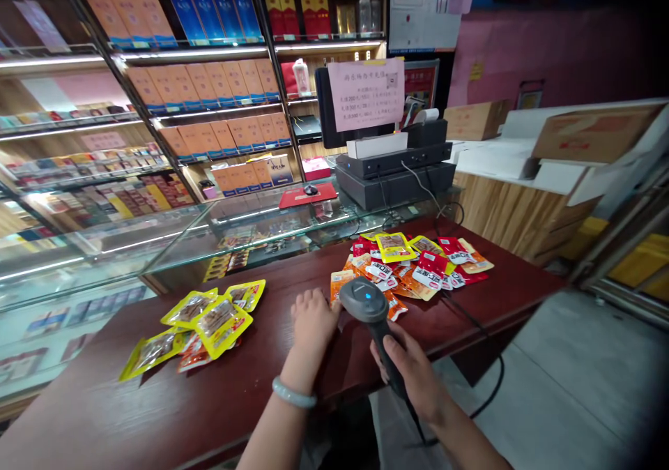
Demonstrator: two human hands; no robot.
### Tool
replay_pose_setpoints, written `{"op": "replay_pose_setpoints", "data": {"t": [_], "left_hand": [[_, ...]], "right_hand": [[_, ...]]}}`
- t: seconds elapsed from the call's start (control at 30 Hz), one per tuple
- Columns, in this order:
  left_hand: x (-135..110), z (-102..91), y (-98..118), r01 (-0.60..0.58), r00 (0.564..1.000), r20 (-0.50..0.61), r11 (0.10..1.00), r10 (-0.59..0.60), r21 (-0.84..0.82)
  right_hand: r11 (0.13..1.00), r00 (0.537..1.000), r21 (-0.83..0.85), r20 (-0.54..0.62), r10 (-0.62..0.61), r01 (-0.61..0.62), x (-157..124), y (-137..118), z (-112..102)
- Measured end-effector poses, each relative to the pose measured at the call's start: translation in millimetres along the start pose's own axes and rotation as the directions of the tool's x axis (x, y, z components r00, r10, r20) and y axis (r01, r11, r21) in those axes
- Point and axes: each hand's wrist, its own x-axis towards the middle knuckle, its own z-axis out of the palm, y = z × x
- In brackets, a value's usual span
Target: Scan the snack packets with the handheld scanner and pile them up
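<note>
My right hand [410, 369] is closed around the handle of a grey barcode scanner [366, 302], which has a small blue light on its head. To its left, my left hand [312, 322], with a pale bangle on the wrist, lies on the dark red table, fingers forward and thumb out to the side. The thumb tip is close to an orange snack packet [339, 283]; whether they touch I cannot tell. Beyond the scanner spreads a pile of yellow, red and orange snack packets [418, 268]. Several yellow packets [222, 323] lie in a smaller group at the left, over an orange-red one.
The scanner's black cable [502, 372] loops off the table's right edge. Behind the table [282, 400] are a glass counter [182, 247], a mouse [310, 190] on a red mat, and a monitor with a pink notice [366, 93]. Boxes fill the back shelves; cartons [596, 135] stand right.
</note>
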Motion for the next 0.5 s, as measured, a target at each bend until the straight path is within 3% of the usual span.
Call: {"op": "replay_pose_setpoints", "data": {"t": [0.17, 0.33, 0.4, 0.5], "left_hand": [[12.6, 3.6, 17.5, -0.02, 0.998, 0.056, 0.999, 0.018, 0.042], [23.5, 9.5, 6.0, 0.109, 0.982, 0.177, 0.97, -0.071, -0.217], [21.1, 13.5, -4.5, 0.163, 0.978, 0.187, 0.892, -0.091, -0.421], [10.3, 20.4, -23.0, 0.206, 0.978, 0.172, 0.663, -0.118, -0.72]], "right_hand": [[1.0, 0.998, 0.0, -0.06, 0.027, -0.027, -3.1, 2.2, -6.3], [0.999, 0.996, 0.001, -0.074, 0.038, -0.038, 1.2, 5.7, -9.6], [1.0, 0.998, 0.006, -0.062, 0.029, -0.028, 2.2, 5.4, -8.1], [1.0, 1.0, -0.012, -0.01, 0.016, -0.016, 1.8, 4.7, -1.7]]}}
